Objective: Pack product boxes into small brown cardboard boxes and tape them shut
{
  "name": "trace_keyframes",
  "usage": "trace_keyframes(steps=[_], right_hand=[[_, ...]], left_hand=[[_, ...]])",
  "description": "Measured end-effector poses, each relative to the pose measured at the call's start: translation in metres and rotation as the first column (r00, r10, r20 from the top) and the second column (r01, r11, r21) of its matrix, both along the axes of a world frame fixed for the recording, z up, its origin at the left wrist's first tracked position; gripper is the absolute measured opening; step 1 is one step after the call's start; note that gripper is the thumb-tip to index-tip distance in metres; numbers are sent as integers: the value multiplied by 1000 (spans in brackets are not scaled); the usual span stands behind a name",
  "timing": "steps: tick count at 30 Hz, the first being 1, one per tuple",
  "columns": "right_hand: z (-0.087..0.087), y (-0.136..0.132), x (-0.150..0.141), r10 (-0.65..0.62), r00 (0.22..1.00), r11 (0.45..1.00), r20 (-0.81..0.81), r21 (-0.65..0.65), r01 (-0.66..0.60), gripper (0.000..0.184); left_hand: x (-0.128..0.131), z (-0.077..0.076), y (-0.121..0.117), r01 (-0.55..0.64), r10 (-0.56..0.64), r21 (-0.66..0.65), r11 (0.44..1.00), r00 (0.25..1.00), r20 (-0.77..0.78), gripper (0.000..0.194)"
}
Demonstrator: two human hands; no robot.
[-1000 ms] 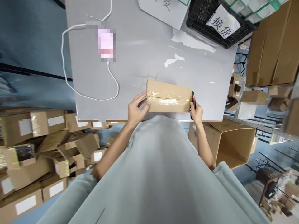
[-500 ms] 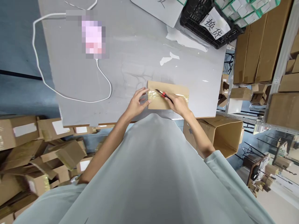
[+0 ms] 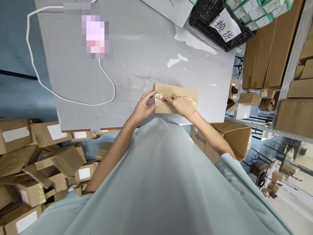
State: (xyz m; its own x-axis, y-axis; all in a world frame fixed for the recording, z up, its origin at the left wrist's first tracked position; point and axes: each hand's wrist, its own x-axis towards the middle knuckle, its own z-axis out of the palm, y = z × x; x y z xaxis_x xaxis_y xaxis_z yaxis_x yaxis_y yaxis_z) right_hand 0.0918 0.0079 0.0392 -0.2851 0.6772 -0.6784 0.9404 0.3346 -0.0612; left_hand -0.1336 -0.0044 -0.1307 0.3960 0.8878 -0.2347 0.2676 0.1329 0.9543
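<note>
A small brown cardboard box [image 3: 176, 88] lies flat on the grey table, with shiny clear tape running lengthwise along its top. My right hand [image 3: 179, 103] is closed around a red and black utility knife [image 3: 163, 98], most of whose handle the fingers cover. The blade points left and lies at the tape near the box's left end. Against that left end rests my left hand [image 3: 144, 106], its fingers stretched out and apart, thumb and fingertips touching the box edge.
A white cable [image 3: 73, 101] loops across the table [image 3: 97, 117] to a blurred-out item [image 3: 95, 34]. A black crate [image 3: 207, 23] with a paper sign stands at the back right. Cardboard boxes [image 3: 68, 161] pile up at lower left; an open carton [image 3: 237, 142] stands at right.
My right hand has moved left along the tape with the knife, bringing the blade to the box's left end. The left hand stays against the box. The view has shifted slightly.
</note>
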Motion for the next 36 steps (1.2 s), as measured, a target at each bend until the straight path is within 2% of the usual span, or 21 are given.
trace_keyframes(steps=[4, 8, 11, 14, 18, 20, 22, 27, 29, 31, 33, 34, 35, 36], right_hand=[[2, 13, -12, 50, 999, 999, -15, 22, -50, 53], [-4, 21, -21, 139, 989, 988, -49, 68, -135, 48], [-7, 19, -9, 157, 987, 986, -32, 65, -154, 47], [-2, 9, 36, 95, 995, 995, 43, -4, -95, 47], [8, -17, 128, -44, 981, 996, 187, -68, 58, 57], [11, -30, 163, -86, 971, 991, 221, -85, 107, 63], [11, -38, 182, -116, 968, 986, 223, -94, 140, 65], [7, -55, 197, -196, 969, 973, 150, -96, 212, 64], [4, -67, 212, -263, 955, 956, 138, -92, 277, 60], [-6, -82, 236, -384, 915, 918, 126, -55, 393, 49], [-28, -93, 258, -549, 836, 836, -4, 11, 549, 37], [-44, -97, 265, -622, 770, 778, -140, -3, 628, 33], [-62, -100, 265, -697, 664, 703, -272, -75, 707, 30], [-82, -103, 260, -781, 505, 592, -368, -178, 786, 34]], left_hand=[[0, -2, 0, -7, 7, -22, 1000, 1000, 10, 89], [-3, -6, -1, 3, -2, 4, 1000, 1000, -13, 90], [-4, -10, -3, -19, 19, 8, 1000, 999, -42, 91], [-5, -13, -7, -58, 58, -2, 998, 996, -61, 92], [0, -13, -9, -81, 78, -28, 996, 993, -88, 93], [5, -11, -9, -72, 67, -44, 996, 992, -107, 93], [10, -10, -8, -68, 60, -55, 996, 989, -134, 93], [17, -7, -7, -94, 80, -76, 993, 982, -171, 104], [16, -6, -8, -100, 85, -79, 992, 981, -175, 106], [14, -5, -8, -125, 112, -65, 990, 977, -180, 104], [9, -5, -7, -162, 152, -42, 986, 972, -180, 103], [6, -6, -7, -179, 169, -37, 983, 969, -179, 103], [3, -7, -6, -194, 184, -38, 980, 967, -177, 103], [0, -8, -6, -209, 199, -42, 977, 965, -174, 102]])
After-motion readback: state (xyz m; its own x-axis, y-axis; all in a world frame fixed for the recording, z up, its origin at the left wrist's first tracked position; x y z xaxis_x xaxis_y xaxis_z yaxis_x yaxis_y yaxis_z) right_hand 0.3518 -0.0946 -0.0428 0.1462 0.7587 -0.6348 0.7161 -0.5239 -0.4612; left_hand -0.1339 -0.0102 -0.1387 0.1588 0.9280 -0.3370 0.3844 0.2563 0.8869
